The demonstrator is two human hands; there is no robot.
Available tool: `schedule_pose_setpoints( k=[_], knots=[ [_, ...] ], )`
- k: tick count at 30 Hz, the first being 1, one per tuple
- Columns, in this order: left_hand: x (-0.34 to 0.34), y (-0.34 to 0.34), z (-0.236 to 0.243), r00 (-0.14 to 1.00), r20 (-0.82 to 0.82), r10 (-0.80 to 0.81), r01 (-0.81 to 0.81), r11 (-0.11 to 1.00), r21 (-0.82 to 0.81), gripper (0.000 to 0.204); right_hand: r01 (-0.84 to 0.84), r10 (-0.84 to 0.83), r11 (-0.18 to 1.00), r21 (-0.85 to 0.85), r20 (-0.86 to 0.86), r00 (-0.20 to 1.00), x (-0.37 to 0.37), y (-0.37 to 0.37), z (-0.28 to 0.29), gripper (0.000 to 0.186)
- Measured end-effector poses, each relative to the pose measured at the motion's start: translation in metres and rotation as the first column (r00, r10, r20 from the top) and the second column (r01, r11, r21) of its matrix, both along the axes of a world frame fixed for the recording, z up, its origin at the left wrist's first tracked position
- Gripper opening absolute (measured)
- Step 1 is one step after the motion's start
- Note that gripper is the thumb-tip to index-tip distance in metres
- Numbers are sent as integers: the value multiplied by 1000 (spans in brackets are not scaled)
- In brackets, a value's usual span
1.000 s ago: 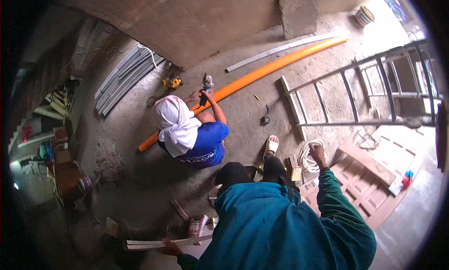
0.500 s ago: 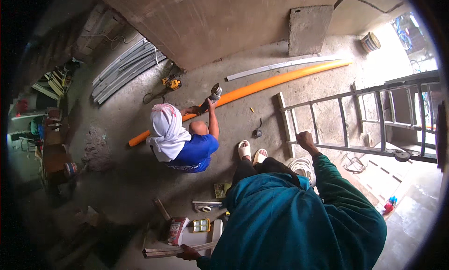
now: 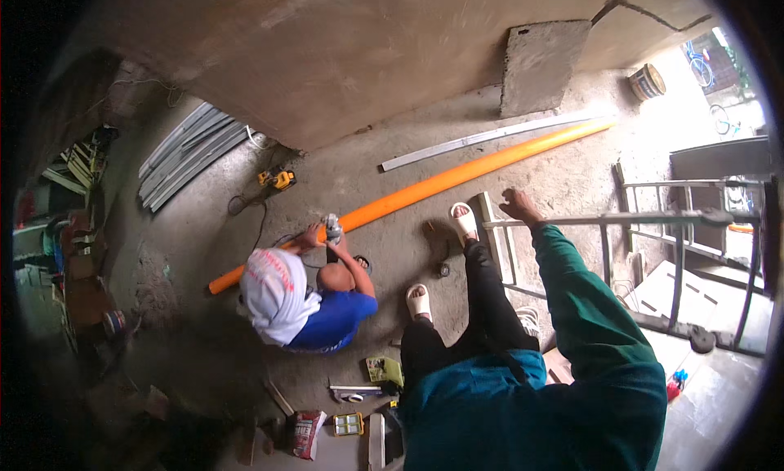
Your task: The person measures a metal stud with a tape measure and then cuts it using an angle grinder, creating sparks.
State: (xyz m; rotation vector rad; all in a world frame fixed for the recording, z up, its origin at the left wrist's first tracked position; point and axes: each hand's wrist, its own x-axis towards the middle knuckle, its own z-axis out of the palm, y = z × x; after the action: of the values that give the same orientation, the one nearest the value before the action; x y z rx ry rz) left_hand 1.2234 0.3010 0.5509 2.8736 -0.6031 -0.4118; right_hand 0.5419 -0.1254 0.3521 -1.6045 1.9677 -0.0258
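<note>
My right hand (image 3: 520,206), at the end of the green sleeve, is stretched out over the near end of a metal ladder (image 3: 588,220). Its fingers are apart and it holds nothing that I can see; whether it touches the rail is unclear. My left hand is out of the picture. Ahead on the left, a crouching person (image 3: 331,322) in a blue shirt, with a white cloth over the head, holds an angle grinder (image 3: 332,228) against a long orange pipe (image 3: 425,189) lying on the floor. My light sandals (image 3: 463,220) stand between that person and the ladder.
A pale strip (image 3: 482,144) lies beyond the pipe. Grey lengths (image 3: 192,154) are stacked at the far left, near a yellow power tool (image 3: 278,179). A slab (image 3: 543,67) leans on the wall, with a bucket (image 3: 647,82) farther right. A printed bag (image 3: 308,434) stands at the lower left.
My right hand has moved forward along the ladder, its fingers now spread. One foot has stepped forward. My left hand and the strips by it have left the view. The other person's grinder shifted left.
</note>
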Motion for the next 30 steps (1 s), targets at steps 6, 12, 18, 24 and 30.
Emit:
schedule_pose_setpoints(
  k=[6,12,18,24,30],
  knots=[
    [-75,-122,-76,996,-55,-65,72,990,117,62,32,-34,998,60,20,999,-15,-141,-180,39],
    [-122,-187,-164,997,-71,-38,56,960,274,60,-150,151,989,14,-154,976,-62,-234,-353,23],
    [-139,-208,-199,1000,-6,25,-21,932,361,58,-323,384,914,245,-264,885,-21,-306,-446,40],
    [-143,-214,-197,995,65,71,-91,914,396,56,-502,655,755,421,-468,593,5,-316,-524,60],
    [-151,-202,-187,985,99,140,-167,913,372,54,-629,622,751,200,-533,574,-47,-317,-550,48]
  ],
)
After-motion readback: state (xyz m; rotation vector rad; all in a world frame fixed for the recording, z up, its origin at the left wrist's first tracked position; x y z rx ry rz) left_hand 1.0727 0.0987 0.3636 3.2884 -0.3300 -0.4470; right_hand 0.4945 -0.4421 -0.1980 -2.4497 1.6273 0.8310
